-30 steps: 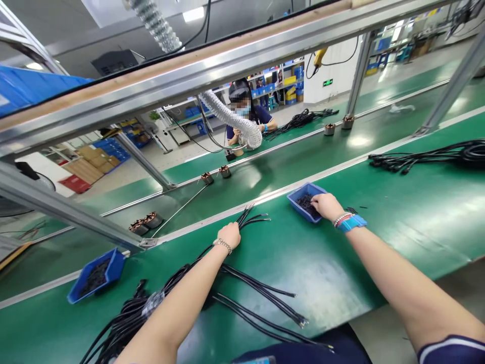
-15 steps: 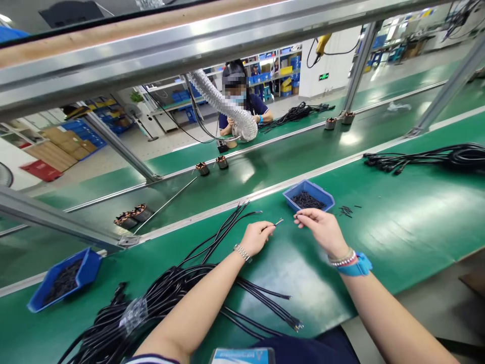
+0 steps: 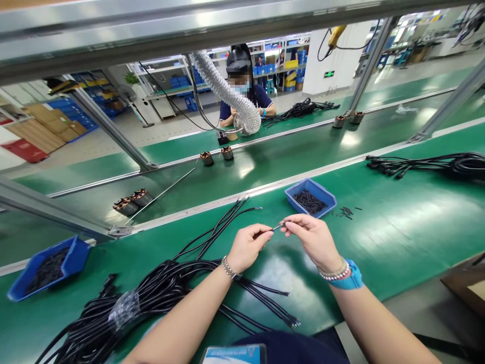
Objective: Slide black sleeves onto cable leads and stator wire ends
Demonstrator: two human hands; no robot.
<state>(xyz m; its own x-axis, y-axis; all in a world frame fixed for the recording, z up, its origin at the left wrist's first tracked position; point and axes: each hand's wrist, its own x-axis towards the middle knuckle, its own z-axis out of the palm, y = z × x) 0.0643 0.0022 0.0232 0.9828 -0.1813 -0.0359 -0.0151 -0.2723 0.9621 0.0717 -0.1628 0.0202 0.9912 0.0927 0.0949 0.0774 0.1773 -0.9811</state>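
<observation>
My left hand (image 3: 250, 246) is closed in a pinch round the end of a black cable. Its thin stripped wires (image 3: 278, 227) stick out between the two hands. My right hand (image 3: 312, 237) pinches what looks like a short black tube (image 3: 282, 224) right at the wire tips; whether it sits around a wire is too small to tell. Beyond the right hand stands a blue bin (image 3: 329, 203) of short black tubes (image 3: 308, 201), with several loose tubes (image 3: 346, 213) beside it. A bundle of black cables (image 3: 159, 288), wrapped in clear plastic (image 3: 124, 308), lies by my left forearm.
Another blue bin (image 3: 78, 260) stands at the left. More black cables (image 3: 454, 164) lie at the right. Copper-wound parts (image 3: 132, 202) stand across the metal rail. A silver flexible duct (image 3: 227, 96) hangs ahead, and a co-worker (image 3: 261, 98) sits behind it.
My right hand has moved left and down from near the bin to the wire ends. The left hand still holds the cable. The view has shifted slightly.
</observation>
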